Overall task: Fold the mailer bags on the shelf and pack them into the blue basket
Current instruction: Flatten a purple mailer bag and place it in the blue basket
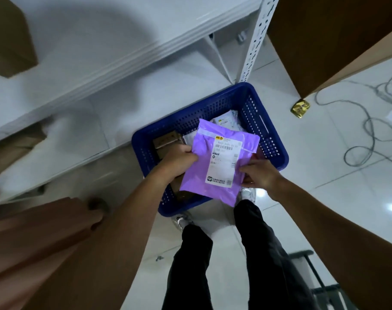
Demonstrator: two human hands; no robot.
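Forearms: both bare arms reach down and away from the viewer, above black trouser legs (190, 265) that stand at the near rim of the blue perforated plastic basket (273, 128).
Task's thing: a purple plastic mailer bag (197, 173) with a white printed shipping label (224, 162) is held label-up over the basket's right half. Its near end overhangs the near rim.
Left hand (179, 159): clamped on the mailer's left edge, thumb on top (the fingers beneath are hidden).
Right hand (260, 175): pinches the opposite edge, a little closer to the mailer's near end.
Key relation: the mailer lies between the two hands, and its long axis runs from the basket's near rim toward the far rim, across the basket's shorter span. The left hand is the one further inside the basket.
Already inside the basket: a brown cardboard box (167, 139) on the left and a white mailer (226, 118) at the far corner.
Beside the basket: a white metal shelf (101, 70) runs along its far-left side.
Judgement: lowering looks next. The overhanging end likely needs drawing inward, though whether the bag is already folded is unclear.
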